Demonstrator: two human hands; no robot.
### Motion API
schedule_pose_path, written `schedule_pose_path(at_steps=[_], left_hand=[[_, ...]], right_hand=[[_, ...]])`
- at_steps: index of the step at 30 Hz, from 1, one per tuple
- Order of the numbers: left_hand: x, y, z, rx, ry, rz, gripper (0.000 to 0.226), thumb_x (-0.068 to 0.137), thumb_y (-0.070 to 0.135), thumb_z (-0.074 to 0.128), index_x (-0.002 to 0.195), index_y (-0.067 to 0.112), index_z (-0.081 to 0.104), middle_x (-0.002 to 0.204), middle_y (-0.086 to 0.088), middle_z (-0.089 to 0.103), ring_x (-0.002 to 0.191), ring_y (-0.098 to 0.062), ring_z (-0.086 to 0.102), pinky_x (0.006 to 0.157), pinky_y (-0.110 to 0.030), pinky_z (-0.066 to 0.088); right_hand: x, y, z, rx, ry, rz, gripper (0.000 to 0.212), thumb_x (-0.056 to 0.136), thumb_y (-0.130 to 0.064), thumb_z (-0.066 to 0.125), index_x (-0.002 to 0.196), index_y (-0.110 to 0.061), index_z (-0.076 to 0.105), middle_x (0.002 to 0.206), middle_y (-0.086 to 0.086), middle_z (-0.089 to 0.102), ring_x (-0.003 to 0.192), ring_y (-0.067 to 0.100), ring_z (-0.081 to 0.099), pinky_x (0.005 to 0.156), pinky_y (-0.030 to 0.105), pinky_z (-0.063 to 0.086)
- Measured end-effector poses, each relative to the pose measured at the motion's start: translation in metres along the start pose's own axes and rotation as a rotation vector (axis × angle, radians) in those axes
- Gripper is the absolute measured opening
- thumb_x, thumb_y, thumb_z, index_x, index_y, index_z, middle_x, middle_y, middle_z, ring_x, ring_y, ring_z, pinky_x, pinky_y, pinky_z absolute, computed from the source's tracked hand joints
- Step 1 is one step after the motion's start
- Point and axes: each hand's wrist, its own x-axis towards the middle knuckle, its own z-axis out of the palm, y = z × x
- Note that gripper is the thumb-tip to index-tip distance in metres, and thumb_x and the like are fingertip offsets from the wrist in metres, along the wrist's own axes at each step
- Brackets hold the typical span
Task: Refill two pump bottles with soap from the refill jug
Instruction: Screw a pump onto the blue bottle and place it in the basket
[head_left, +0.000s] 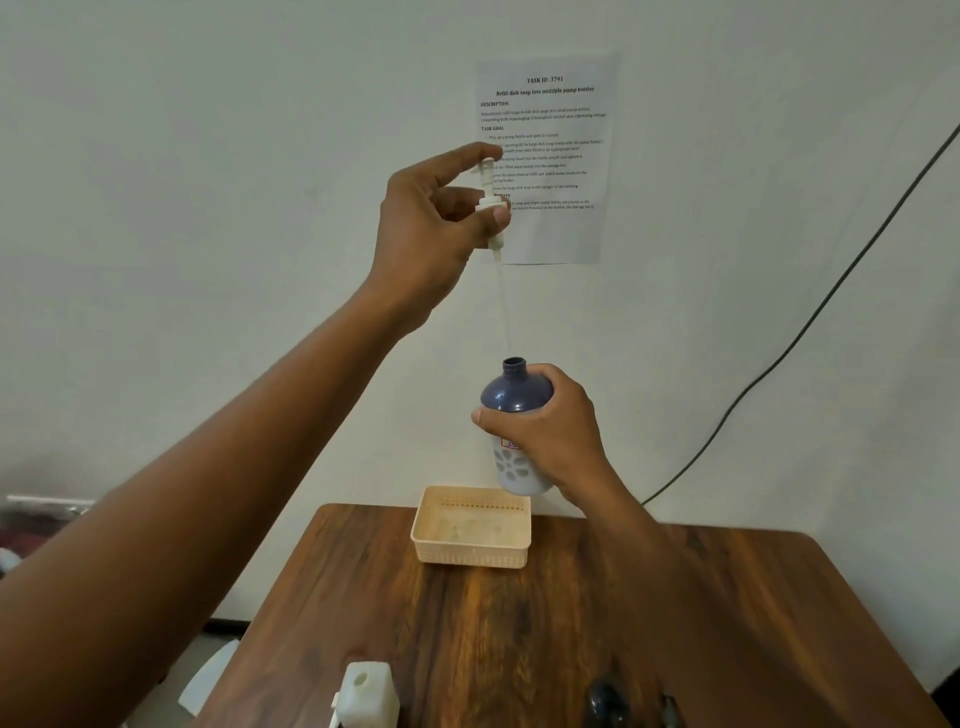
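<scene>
At 6 o'clock, nearest you on the wooden surface (519, 623), stands the white refill jug (368, 693), with a second dark bottle (608, 701) just right of it. Farther off sits a beige basket (471, 525). Above it your right hand (550, 426) has its fingers wrapped round the open blue pump bottle (511, 395). At 12 o'clock your left hand (431, 228) pinches the white pump head (491, 202), its tube hanging toward the bottle's mouth.

A sheet (550, 156) taped to the wall reads "TASK ID: 3791", then "Refill dish soap into multiple pump bottles", with headings "DESCRIPTION" and "TASK GOAL"; its smaller lines are too fine to read. The bottle (514, 400) carries a red label, unreadable.
</scene>
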Motion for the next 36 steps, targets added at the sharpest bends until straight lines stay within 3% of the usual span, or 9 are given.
schedule_pose_path(at_steps=[6, 14, 17, 22, 28, 33, 36], left_hand=[[-0.011, -0.011, 0.008, 0.027, -0.012, -0.042, 0.049, 0.091, 0.002, 0.075, 0.138, 0.012, 0.063, 0.101, -0.012, 0.08, 0.091, -0.036, 0.076, 0.09, -0.047, 0.063], [-0.036, -0.033, 0.022, 0.05, -0.057, -0.096, 0.05, 0.09, 0.007, 0.077, 0.137, 0.02, 0.066, 0.1, -0.003, 0.081, 0.093, -0.018, 0.077, 0.099, -0.046, 0.059], [-0.048, -0.044, 0.028, 0.032, -0.082, -0.107, 0.05, 0.089, 0.006, 0.077, 0.135, 0.021, 0.067, 0.101, -0.002, 0.081, 0.094, -0.017, 0.077, 0.091, -0.038, 0.063], [-0.059, -0.055, 0.035, 0.018, -0.094, -0.118, 0.05, 0.089, 0.007, 0.078, 0.135, 0.022, 0.067, 0.102, 0.0, 0.081, 0.093, -0.017, 0.077, 0.082, -0.028, 0.064], [-0.073, -0.066, 0.043, -0.002, -0.116, -0.145, 0.05, 0.089, 0.007, 0.079, 0.135, 0.022, 0.067, 0.104, -0.004, 0.081, 0.097, -0.021, 0.078, 0.091, -0.044, 0.063], [-0.077, -0.07, 0.045, -0.003, -0.12, -0.17, 0.051, 0.089, 0.007, 0.079, 0.136, 0.022, 0.067, 0.107, -0.003, 0.08, 0.1, -0.021, 0.077, 0.093, -0.046, 0.062], [-0.074, -0.068, 0.044, 0.02, -0.166, -0.169, 0.06, 0.089, 0.012, 0.08, 0.142, 0.031, 0.061, 0.114, 0.002, 0.079, 0.104, -0.017, 0.076, 0.095, -0.043, 0.062]], right_hand=[[0.002, -0.004, -0.001, -0.019, 0.015, 0.012, 0.06, 0.068, -0.044, 0.09, 0.115, -0.035, 0.054, 0.1, -0.023, 0.058, 0.089, 0.006, 0.06, 0.064, 0.011, 0.042], [0.009, -0.005, -0.002, -0.046, 0.034, 0.011, 0.057, 0.074, -0.044, 0.087, 0.118, -0.033, 0.052, 0.113, -0.012, 0.059, 0.1, 0.012, 0.059, 0.073, 0.013, 0.043], [0.011, -0.005, -0.004, -0.041, 0.058, -0.004, 0.063, 0.069, -0.045, 0.09, 0.119, -0.031, 0.055, 0.11, -0.012, 0.062, 0.095, 0.012, 0.061, 0.073, 0.016, 0.048], [0.015, -0.003, -0.005, -0.083, 0.069, -0.006, 0.062, 0.07, -0.051, 0.087, 0.116, -0.035, 0.049, 0.108, -0.015, 0.058, 0.091, 0.01, 0.058, 0.066, 0.009, 0.039], [0.016, -0.002, -0.01, -0.061, 0.101, -0.013, 0.054, 0.071, -0.047, 0.087, 0.111, -0.033, 0.054, 0.097, -0.02, 0.06, 0.087, 0.003, 0.061, 0.066, 0.009, 0.041], [0.013, 0.002, -0.011, -0.068, 0.098, 0.003, 0.054, 0.073, -0.045, 0.087, 0.115, -0.031, 0.055, 0.103, -0.014, 0.062, 0.088, 0.007, 0.061, 0.066, 0.009, 0.042], [0.013, 0.002, -0.012, -0.062, 0.107, 0.001, 0.058, 0.072, -0.046, 0.087, 0.118, -0.027, 0.058, 0.109, -0.01, 0.065, 0.096, 0.012, 0.063, 0.072, 0.012, 0.047]])
